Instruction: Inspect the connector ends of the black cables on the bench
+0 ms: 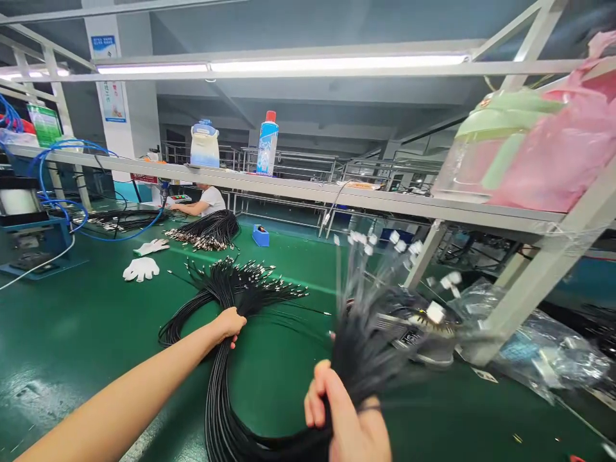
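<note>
black terminated cable bundle (216, 410) gripped by closed left hand (228, 325) and closed right hand (339, 410) — ends fanned, blurred past right hand; loop lying on green bench mat (72, 333) — even tension judged best, strands held untangled.

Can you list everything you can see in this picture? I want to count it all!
Black wire bundle: 1, black, held over the green bench
More wire bundles: 2, black with metal tips, farther along the bench
Work gloves: 2, white, on the bench
Small box: 1, blue, on the bench
Spray can: 1, blue and white, on the shelf
Bottle: 1, blue and white, on the shelf
Plastic bag: 1, pink, on the shelf's right end
Co-worker: 1, white shirt, far end
Left hand: 1, gripping the wires
Right hand: 1, gripping the wires
</note>
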The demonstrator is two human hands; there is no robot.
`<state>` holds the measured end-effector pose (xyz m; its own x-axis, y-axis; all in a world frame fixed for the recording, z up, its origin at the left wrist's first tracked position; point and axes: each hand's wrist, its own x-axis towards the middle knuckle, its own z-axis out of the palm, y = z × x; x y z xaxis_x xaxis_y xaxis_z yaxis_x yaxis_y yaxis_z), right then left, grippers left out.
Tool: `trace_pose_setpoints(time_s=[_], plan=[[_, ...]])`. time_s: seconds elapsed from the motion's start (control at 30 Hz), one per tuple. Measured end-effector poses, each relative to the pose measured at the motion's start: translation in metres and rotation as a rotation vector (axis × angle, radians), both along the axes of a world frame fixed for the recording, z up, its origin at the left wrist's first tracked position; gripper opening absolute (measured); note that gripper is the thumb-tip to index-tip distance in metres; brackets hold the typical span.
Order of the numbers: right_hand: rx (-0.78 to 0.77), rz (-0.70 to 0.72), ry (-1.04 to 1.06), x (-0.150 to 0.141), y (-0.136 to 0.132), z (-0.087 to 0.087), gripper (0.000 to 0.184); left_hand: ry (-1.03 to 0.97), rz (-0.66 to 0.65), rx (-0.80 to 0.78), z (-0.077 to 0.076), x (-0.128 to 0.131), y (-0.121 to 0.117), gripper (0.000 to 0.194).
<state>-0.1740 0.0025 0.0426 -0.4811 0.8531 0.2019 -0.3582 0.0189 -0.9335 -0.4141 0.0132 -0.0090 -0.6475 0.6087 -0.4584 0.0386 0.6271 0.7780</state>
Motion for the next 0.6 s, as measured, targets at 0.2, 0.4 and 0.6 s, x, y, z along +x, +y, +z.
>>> trace_pose_setpoints(time_s=[0.2,0.4,0.6], plan=[[0.081,0.337,-0.547,-0.085,0.044,-0.015,0.007,0.102,-0.179,0.028,-0.008,0.005,-0.014,0.019],[0.135,0.389,-0.778,-0.115,0.071,-0.059,0.016,0.067,-0.287,0.12,-0.017,0.004,-0.029,0.014],[0.387,0.306,-0.735,-0.114,0.076,-0.034,0.038,0.07,-0.25,0.27,0.011,-0.001,-0.021,0.01]])
